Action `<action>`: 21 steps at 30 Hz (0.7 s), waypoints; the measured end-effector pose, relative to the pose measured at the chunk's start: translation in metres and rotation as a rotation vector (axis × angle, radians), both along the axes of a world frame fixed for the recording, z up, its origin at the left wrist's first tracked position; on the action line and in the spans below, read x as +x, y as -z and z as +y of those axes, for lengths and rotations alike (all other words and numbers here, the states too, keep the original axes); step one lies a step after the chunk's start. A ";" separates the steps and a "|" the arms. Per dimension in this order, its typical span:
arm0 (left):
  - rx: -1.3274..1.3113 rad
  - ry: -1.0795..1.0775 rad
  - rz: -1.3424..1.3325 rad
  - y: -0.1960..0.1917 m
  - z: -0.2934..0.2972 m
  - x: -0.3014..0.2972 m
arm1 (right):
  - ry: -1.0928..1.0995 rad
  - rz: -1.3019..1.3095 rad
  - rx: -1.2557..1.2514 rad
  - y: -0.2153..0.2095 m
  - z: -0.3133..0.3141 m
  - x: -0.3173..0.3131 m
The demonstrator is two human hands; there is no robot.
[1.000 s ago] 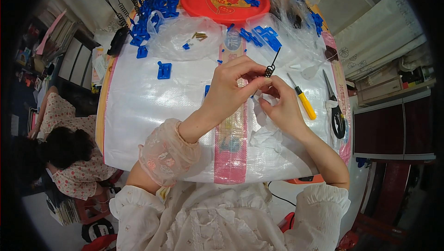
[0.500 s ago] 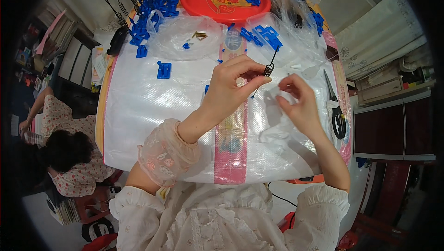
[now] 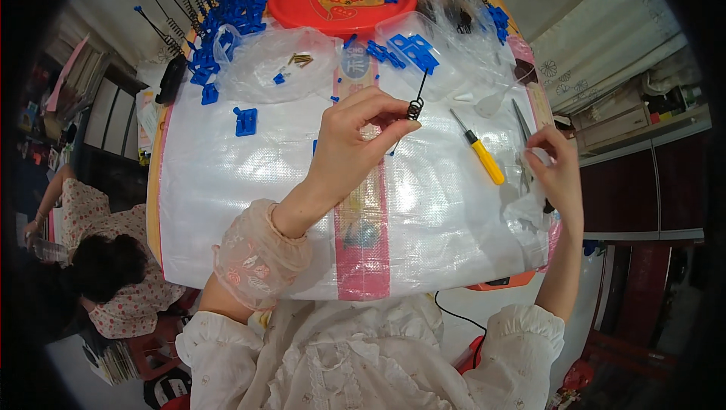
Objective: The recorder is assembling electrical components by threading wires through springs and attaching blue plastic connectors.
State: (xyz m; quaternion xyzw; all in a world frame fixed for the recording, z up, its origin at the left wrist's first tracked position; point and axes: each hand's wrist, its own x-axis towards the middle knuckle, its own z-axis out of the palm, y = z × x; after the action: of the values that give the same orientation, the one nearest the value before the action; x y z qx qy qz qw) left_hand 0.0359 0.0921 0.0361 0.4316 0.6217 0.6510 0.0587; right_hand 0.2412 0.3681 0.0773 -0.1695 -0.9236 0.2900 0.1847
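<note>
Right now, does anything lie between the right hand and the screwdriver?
Nothing solid. The right hand sits at the mat's right edge by the scissors; the screwdriver lies just to its left, with only bare mat and clear plastic between.

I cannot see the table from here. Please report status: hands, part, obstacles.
Left hand pinches black spring wire. Right hand at table edge by the scissors. Yellow screwdriver between hands.

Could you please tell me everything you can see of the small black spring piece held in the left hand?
The spring piece is a thin dark metal wire with a short coil near its lower end and a straight stem rising, slightly tilted, from the coil. The left hand pinches it at the coil between the fingertips, holding it above the white woven sheet. Only those fingers touch it.
</note>
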 end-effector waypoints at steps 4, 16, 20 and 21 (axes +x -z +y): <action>-0.004 0.012 -0.010 0.000 0.002 0.000 | 0.055 -0.142 0.212 0.020 0.001 -0.018; 0.005 0.000 -0.016 -0.001 0.000 -0.001 | 0.327 -0.178 0.294 0.022 -0.036 0.003; -0.004 0.010 -0.004 -0.002 0.000 -0.001 | 0.308 -0.132 0.336 0.030 -0.021 0.007; -0.005 0.003 -0.006 -0.002 -0.001 -0.001 | 0.284 -0.106 0.339 0.028 -0.022 0.007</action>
State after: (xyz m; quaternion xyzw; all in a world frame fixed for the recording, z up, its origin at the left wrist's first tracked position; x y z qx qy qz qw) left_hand 0.0347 0.0915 0.0376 0.4304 0.6225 0.6506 0.0625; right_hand 0.2484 0.3458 0.0496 -0.2791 -0.9345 0.0924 0.2008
